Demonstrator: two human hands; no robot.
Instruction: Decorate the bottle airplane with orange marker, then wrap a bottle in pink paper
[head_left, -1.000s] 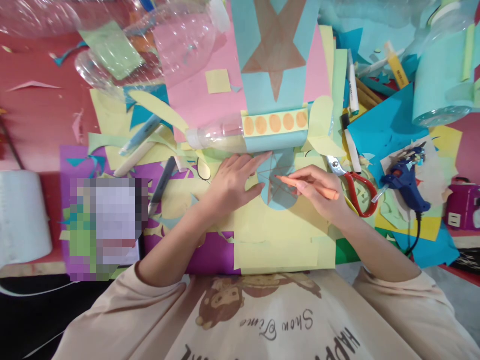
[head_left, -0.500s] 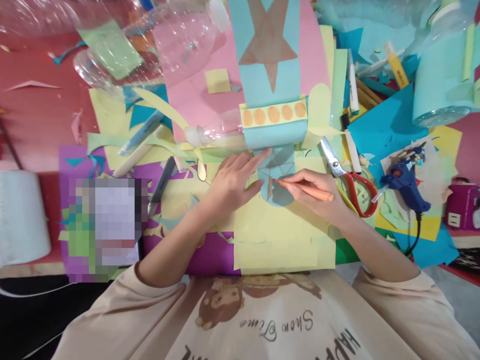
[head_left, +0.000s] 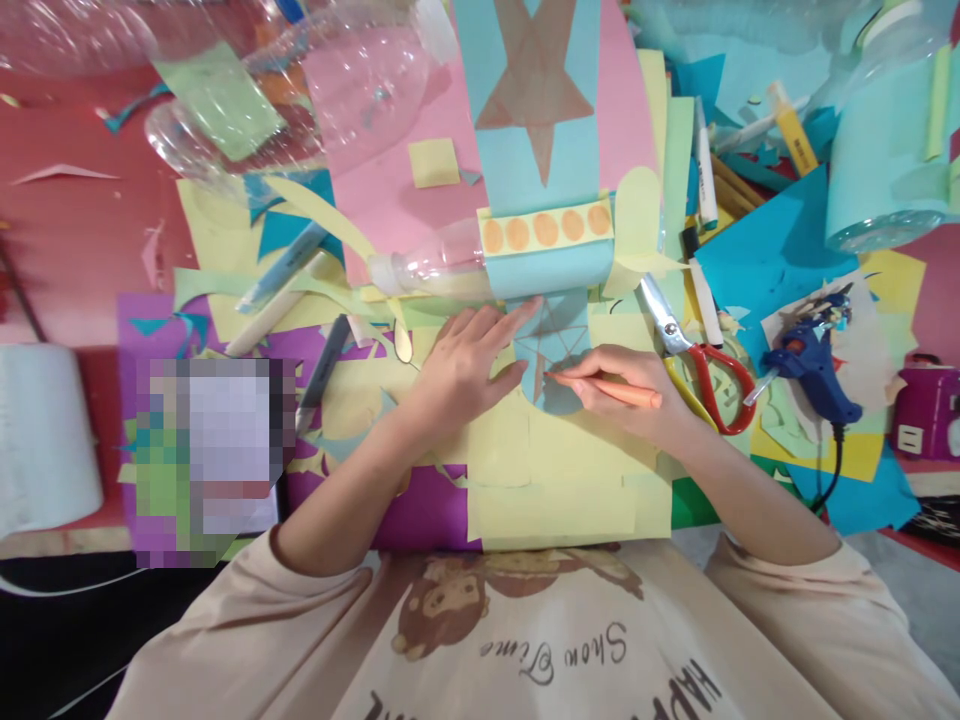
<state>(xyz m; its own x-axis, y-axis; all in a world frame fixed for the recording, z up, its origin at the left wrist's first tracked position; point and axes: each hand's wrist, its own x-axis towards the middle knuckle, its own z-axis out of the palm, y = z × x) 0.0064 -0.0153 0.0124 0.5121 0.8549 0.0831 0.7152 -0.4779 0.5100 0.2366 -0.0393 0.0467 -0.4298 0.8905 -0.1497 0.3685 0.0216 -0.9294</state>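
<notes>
The right grip (head_left: 630, 410) held an orange pen (head_left: 630, 394) to a star outline.
The blue paper (head_left: 561, 340) lay between the two grips, under the fingertips of the left grip (head_left: 466, 365), which was spread flat and grasped nothing. If that light pressure had let the sheet slip, the stroke could have strayed outside the lines; a nudge could also have rolled the bottle (head_left: 450, 258) beyond the left fingertips. Nearer the body than both grips, the shirt (head_left: 480, 635) read "Show Time", upside down, with a cut-off "HAPP"; the lettering on the marker (head_left: 705, 170) beyond the right grip was too small to read.
</notes>
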